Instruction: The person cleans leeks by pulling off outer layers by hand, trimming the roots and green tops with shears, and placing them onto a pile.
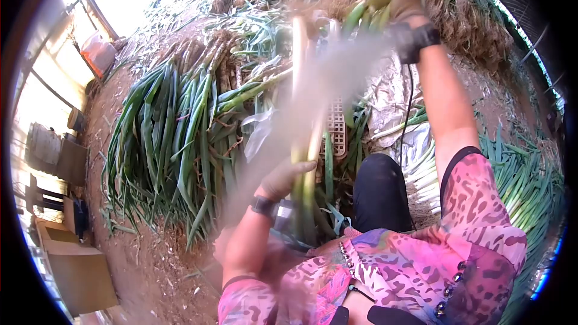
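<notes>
My left hand (282,179), in a pale glove with a dark band at the wrist, is closed around the lower part of a green onion (314,138). The stalk stands nearly upright in front of my body, its pale end upward. My right hand (408,9), gloved with a dark cuff, is raised at the top right. It grips a clump of pale and green onion leaves (379,1); its fingers are partly hidden. A greyish smear of motion crosses between the two hands, and what causes it cannot be made out.
A heap of green onions (174,126) lies on the dirt floor at left. Behind the stalk is a perforated plastic crate (337,129). White-stemmed onions (424,180) lie by my right side. A black cable (406,108) hangs near my knee. A cardboard box (78,271) stands lower left.
</notes>
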{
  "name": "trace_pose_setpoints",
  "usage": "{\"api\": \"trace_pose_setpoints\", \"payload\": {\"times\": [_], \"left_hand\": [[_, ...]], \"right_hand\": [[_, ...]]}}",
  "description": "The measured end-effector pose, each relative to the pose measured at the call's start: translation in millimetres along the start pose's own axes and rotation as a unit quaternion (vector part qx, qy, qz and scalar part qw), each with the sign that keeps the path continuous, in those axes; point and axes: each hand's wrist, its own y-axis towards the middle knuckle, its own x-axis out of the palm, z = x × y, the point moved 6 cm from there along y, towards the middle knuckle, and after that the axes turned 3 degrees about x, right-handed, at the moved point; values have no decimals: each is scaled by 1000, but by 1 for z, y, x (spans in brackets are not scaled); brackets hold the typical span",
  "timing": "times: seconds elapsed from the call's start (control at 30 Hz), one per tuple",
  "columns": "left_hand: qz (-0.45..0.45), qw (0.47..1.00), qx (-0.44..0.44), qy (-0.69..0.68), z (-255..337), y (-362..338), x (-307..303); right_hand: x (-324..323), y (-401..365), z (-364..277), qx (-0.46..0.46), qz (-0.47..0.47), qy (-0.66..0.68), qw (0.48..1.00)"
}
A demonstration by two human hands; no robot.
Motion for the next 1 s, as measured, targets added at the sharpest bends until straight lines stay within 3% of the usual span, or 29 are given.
{"api": "trace_pose_setpoints", "payload": {"times": [0.1, 0.17, 0.23, 0.3, 0.37, 0.5, 0.6, 0.63, 0.67, 0.77, 0.83, 0.9, 0.93, 1.0], "left_hand": [[15, 1000, 5, -15, 4, -2, 0], [27, 1000, 6, -12, 9, -3, 5], [34, 999, 9, 8, 14, -2, 11], [17, 999, 0, 36, 10, 2, 16], [9, 999, -1, 42, 7, 4, 14], [12, 1000, 9, 25, 3, 4, -1], [-1, 1000, 5, -2, 4, 1, -4], [-7, 1000, 1, -11, 6, 1, -4], [-12, 1000, -3, -20, 7, 1, -3], [-13, 1000, -9, 5, 17, -14, 7], [6, 1000, -14, -2, 13, -25, 7], [-15, 1000, 21, -4, 10, -21, 0], [-28, 999, 37, -6, 11, -18, 1], [-28, 999, 45, 14, 16, -17, 6]], "right_hand": [[-35, -29, -23, -82, -24, 187, 979], [-24, -54, -57, -237, -107, 157, 953], [11, -84, -106, -362, -161, 258, 881], [35, -121, -143, -448, -158, 228, 850], [42, -142, -154, -461, -191, 160, 852], [36, -141, -158, -456, -162, 367, 794], [26, -130, -154, -271, -232, 488, 796], [9, -118, -152, -323, -151, 363, 861], [22, -100, -141, -305, -129, 282, 900], [66, -36, -72, -182, -129, 122, 967], [37, -18, -20, -31, -154, 219, 963], [21, -33, -11, -11, -165, 215, 963], [16, -49, -20, -115, -128, 75, 982], [26, -72, -35, -182, -171, 50, 967]]}}
